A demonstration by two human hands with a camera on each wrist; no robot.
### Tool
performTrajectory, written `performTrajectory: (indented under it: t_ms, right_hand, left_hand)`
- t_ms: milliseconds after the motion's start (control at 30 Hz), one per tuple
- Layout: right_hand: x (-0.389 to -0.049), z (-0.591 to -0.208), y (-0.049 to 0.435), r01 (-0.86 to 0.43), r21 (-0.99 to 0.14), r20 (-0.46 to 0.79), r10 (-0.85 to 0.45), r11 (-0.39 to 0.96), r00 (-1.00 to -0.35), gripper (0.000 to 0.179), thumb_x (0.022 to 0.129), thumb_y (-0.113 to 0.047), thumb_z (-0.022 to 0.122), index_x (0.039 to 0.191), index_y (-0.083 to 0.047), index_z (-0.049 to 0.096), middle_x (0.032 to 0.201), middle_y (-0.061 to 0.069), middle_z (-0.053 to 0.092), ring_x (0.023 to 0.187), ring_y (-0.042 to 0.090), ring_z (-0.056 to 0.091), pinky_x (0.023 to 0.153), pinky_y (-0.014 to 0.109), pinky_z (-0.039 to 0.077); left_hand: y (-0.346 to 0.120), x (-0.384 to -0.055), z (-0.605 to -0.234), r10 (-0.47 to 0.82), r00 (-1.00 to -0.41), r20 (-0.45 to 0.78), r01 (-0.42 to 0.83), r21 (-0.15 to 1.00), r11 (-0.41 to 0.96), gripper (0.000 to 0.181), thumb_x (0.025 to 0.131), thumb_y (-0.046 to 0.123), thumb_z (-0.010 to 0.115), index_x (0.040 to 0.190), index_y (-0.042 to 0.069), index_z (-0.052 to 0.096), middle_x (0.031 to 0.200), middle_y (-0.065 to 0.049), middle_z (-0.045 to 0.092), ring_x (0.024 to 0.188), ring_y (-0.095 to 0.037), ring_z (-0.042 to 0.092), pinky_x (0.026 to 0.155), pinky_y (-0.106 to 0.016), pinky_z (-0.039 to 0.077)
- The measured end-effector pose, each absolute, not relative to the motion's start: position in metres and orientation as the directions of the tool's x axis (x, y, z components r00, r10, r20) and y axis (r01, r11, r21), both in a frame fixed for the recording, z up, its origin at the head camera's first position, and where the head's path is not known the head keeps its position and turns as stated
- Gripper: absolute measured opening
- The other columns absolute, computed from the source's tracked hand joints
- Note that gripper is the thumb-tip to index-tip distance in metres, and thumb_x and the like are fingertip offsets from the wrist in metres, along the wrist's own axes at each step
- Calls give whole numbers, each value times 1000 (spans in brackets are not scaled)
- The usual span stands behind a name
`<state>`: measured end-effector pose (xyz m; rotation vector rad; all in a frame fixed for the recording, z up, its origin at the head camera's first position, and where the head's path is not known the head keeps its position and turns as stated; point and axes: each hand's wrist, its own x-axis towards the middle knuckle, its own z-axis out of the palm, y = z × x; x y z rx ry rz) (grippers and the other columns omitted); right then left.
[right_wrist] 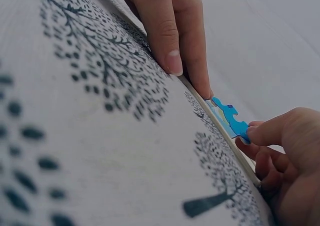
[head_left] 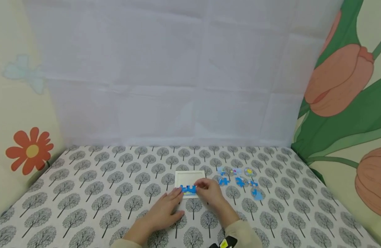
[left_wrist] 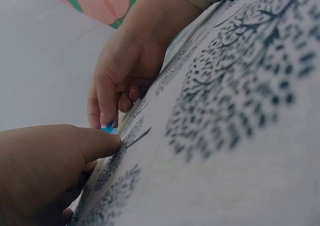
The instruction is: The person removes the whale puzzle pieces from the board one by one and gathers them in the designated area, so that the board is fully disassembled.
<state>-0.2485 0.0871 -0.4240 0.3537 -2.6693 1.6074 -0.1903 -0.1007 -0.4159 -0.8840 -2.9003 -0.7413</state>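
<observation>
A small white puzzle tray (head_left: pixel 186 176) lies mid-table, with joined blue jigsaw pieces (head_left: pixel 188 190) along its near side. My left hand (head_left: pixel 164 210) lies flat at the tray's left, its extended fingertips right at the end of the blue row. From the right, my right hand (head_left: pixel 210 193) pinches a blue puzzle piece (right_wrist: pixel 241 129) between thumb and forefinger, at the row's right end. In the right wrist view its knobbed edge tilts up over the tray rim. My right fingers hide part of that piece in the head view.
Right of the tray lie several loose blue jigsaw pieces (head_left: pixel 240 182), a piece with a yellow pattern (head_left: pixel 249 171) and a pale blue one (head_left: pixel 257 195). A tree-print cloth (head_left: pixel 100 203) covers the table. A white sheet (head_left: pixel 178 75) hangs behind it.
</observation>
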Motion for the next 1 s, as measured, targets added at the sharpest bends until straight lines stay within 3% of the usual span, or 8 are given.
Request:
performTrajectory:
  t_ms: [467,667,1000]
  right_hand:
    - [-248,-418,86,-152,-855,49,-214,495,-976,17,72,-1,62,87,-9,61,69,-1,52,58,14,45,51,24,40]
    - [-248,-418,86,-98,-895,11,-197,436,-980,18,72,0,61,89,-8,60,72,0,53,61,14,47,56,25,41]
    - [-249,-422,91,-116,-940,45,-223,320,-974,21,70,5,59,90,-1,60,73,4,54,60,12,47,55,24,41]
  left_hand:
    - [-101,-189,-415,520,-837,171,538,433,723,58,82,29,56,124,-7,40,133,-18,31,123,-32,25,96,-52,19]
    - [-101,-188,-416,507,-842,184,533,430,729,58,81,28,57,124,-8,40,133,-18,32,122,-32,25,97,-52,19]
    - [-100,-189,-416,513,-840,180,537,414,735,58,82,30,56,125,-6,40,133,-17,32,123,-31,25,97,-52,19]
